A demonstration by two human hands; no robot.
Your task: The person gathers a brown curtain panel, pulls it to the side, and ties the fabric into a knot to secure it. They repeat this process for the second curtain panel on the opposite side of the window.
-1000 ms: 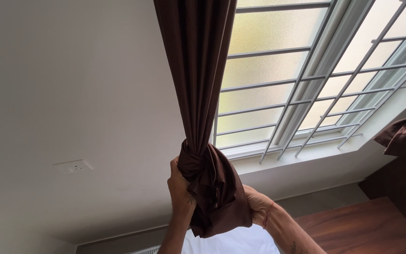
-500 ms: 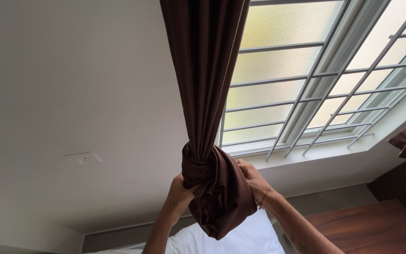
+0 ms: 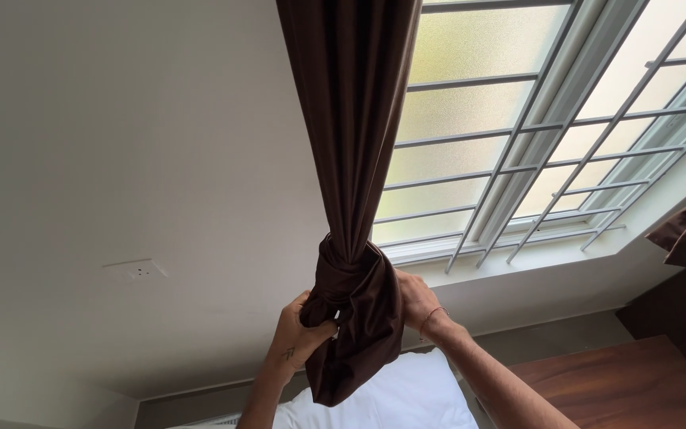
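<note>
While the left hand (image 3: 303, 330) squeezes the lower left of the big knot in the dark brown curtain (image 3: 351, 143) at the middle of the frame, the right hand (image 3: 414, 298) presses on its right side, so the knot looks half worked and wants a firm tug.

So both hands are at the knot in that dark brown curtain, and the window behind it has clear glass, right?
Not quite. The head view shows both the left hand and right hand at the knot in the dark brown curtain, but the window has frosted glass behind white bars, not clear glass.
</note>
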